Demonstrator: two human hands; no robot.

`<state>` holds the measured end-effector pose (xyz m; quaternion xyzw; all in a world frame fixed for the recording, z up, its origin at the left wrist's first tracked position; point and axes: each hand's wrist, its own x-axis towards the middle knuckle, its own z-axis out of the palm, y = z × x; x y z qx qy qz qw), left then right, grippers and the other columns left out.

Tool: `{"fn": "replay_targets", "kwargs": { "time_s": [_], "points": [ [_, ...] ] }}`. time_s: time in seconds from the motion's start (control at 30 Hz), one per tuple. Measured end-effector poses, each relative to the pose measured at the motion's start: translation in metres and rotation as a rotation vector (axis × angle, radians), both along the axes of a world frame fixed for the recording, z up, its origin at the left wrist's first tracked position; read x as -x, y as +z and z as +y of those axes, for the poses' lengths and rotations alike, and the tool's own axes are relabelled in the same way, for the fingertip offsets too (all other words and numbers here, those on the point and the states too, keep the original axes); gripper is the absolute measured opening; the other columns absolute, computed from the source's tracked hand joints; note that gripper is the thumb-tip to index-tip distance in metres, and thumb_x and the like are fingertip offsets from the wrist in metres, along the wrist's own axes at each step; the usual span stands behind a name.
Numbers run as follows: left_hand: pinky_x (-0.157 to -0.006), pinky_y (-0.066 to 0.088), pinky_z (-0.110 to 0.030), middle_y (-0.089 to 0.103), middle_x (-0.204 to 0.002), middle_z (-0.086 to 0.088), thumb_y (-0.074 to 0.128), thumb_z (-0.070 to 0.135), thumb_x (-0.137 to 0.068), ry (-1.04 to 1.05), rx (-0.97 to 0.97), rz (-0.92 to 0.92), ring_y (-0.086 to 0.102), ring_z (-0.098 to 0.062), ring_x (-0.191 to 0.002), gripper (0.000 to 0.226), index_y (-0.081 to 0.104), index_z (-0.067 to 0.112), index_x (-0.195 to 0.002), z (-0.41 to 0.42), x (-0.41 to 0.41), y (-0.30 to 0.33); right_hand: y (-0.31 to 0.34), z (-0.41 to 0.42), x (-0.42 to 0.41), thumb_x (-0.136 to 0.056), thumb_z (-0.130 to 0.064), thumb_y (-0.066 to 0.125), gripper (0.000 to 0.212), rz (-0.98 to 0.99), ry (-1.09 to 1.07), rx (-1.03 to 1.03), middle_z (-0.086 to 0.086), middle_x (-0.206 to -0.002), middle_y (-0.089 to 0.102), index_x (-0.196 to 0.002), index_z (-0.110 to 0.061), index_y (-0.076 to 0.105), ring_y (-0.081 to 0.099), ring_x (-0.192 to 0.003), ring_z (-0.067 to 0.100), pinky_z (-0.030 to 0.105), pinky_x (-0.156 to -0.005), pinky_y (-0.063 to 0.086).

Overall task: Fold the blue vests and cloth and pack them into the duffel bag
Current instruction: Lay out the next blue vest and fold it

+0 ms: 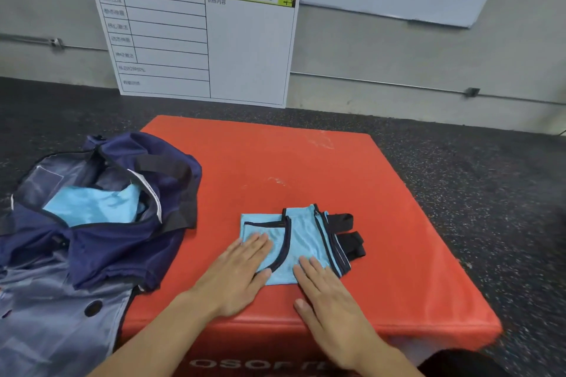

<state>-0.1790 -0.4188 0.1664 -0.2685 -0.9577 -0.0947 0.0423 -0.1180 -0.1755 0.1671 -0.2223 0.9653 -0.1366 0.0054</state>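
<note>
Two hands lie flat on a folded blue vest (301,242), fingers straight and together, gripping nothing. The left hand (237,277) presses its fingertips (260,240) on the vest's left part, just beside the dark curved trim, with the thumb at the vest's near edge and the palm on the bare pad. The right hand (329,297) rests its fingertips (309,263) on the vest's near right part, while the rest of that hand lies on the pad toward its near edge. Under the fingers the vest forms a compact light-blue rectangle with dark piping, and black straps (349,236) stick out from its right side. It lies on a red padded box (337,168), toward the near edge and roughly midway between the left and right edges. Left of the box, on the dark speckled floor (490,180), a navy duffel bag (122,242) slumps against the box's left edge, its mouth open, with light-blue fabric (92,205) already inside. Beyond the far edge, a white training chart (245,52) with a green header leans against the grey wall.
</note>
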Motion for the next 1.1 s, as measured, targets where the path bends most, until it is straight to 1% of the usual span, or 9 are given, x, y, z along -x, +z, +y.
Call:
{"fn": "replay_targets", "kwargs": {
  "time_s": [0.1,0.2,0.33,0.4,0.57,0.67,0.8,0.97,1.1],
  "points": [
    [-0.120,-0.015,-0.022,-0.012,-0.164,0.013,-0.019,0.067,-0.080,0.056,-0.023,-0.114,-0.016,-0.004,-0.152,0.094,0.001,0.024,-0.161,0.001,0.008,0.002,-0.009,0.008,-0.019,-0.104,-0.051,0.030,0.066,0.023,-0.028,0.048,-0.012,-0.170,0.004,-0.163,-0.024,0.018,-0.004,-0.156,0.006,0.029,-0.125,0.002],
    [-0.123,-0.010,-0.027,-0.011,-0.166,0.011,-0.033,0.073,-0.069,0.080,0.000,-0.128,-0.017,-0.004,-0.152,0.110,0.000,0.024,-0.162,0.005,0.009,-0.001,-0.010,0.008,-0.034,-0.099,-0.050,0.039,0.063,0.008,-0.120,-0.028,-0.003,-0.164,0.033,-0.155,-0.022,0.042,0.030,-0.152,0.016,0.031,-0.118,0.019],
    [-0.123,-0.011,-0.025,-0.012,-0.167,0.012,-0.024,0.072,-0.077,0.095,0.001,-0.140,-0.019,-0.001,-0.150,0.100,-0.001,0.026,-0.162,0.005,0.008,0.001,-0.011,-0.001,-0.043,-0.089,-0.053,0.042,0.063,0.021,-0.235,-0.064,0.005,-0.146,0.058,-0.136,-0.019,0.066,0.058,-0.132,0.023,0.031,-0.113,0.018],
    [-0.123,-0.011,-0.025,-0.013,-0.167,0.013,-0.015,0.073,-0.085,0.104,0.005,-0.150,-0.019,0.000,-0.150,0.090,-0.003,0.026,-0.162,0.002,0.008,0.005,-0.011,0.001,-0.038,-0.091,-0.055,0.037,0.067,0.000,-0.280,-0.066,0.005,-0.154,0.049,-0.142,-0.018,0.059,0.052,-0.138,0.023,0.028,-0.116,0.015],
    [-0.124,-0.010,-0.027,-0.009,-0.167,0.012,-0.011,0.069,-0.081,0.159,-0.010,-0.152,-0.017,0.001,-0.150,0.092,0.002,0.026,-0.162,-0.008,0.019,0.007,0.008,0.018,0.008,-0.077,-0.079,-0.014,0.107,-0.107,-0.232,0.053,-0.005,-0.170,-0.003,-0.163,-0.020,0.011,-0.004,-0.157,0.010,0.023,-0.121,-0.009],
    [-0.124,-0.009,-0.028,-0.009,-0.167,0.012,-0.020,0.081,-0.075,0.168,-0.024,-0.139,-0.017,-0.001,-0.151,0.106,0.007,0.027,-0.162,-0.008,0.023,0.010,0.017,0.037,0.047,-0.077,-0.076,-0.005,0.103,-0.188,-0.165,0.055,-0.009,-0.170,0.001,-0.164,-0.023,0.013,-0.003,-0.156,0.006,0.023,-0.121,-0.008],
    [-0.123,-0.009,-0.028,-0.007,-0.168,0.009,-0.011,0.072,-0.083,0.178,-0.014,-0.120,-0.015,-0.004,-0.152,0.092,0.012,0.031,-0.162,-0.007,0.028,0.012,0.014,0.069,0.099,-0.106,-0.052,0.022,0.063,-0.205,-0.095,-0.031,-0.013,-0.168,0.000,-0.163,-0.028,0.011,-0.005,-0.156,0.006,0.031,-0.127,-0.006],
    [-0.124,-0.008,-0.029,-0.010,-0.168,0.008,0.008,0.060,-0.101,0.195,-0.013,-0.159,-0.015,-0.005,-0.153,0.063,0.014,0.040,-0.160,-0.009,0.034,0.017,0.015,0.076,0.114,-0.090,-0.075,0.002,0.086,-0.115,-0.095,-0.066,-0.014,-0.168,0.000,-0.163,-0.029,0.012,-0.004,-0.156,0.007,0.037,-0.129,0.002],
    [-0.125,-0.005,-0.031,-0.008,-0.169,0.005,0.017,0.052,-0.107,0.196,-0.013,-0.206,-0.013,-0.008,-0.154,0.053,0.012,0.045,-0.159,-0.016,0.036,0.018,0.023,0.053,0.075,-0.095,-0.071,0.010,0.074,-0.108,0.117,-0.050,-0.017,-0.168,0.002,-0.160,-0.038,0.025,-0.004,-0.155,0.001,0.030,-0.128,0.000]
  ]
}}
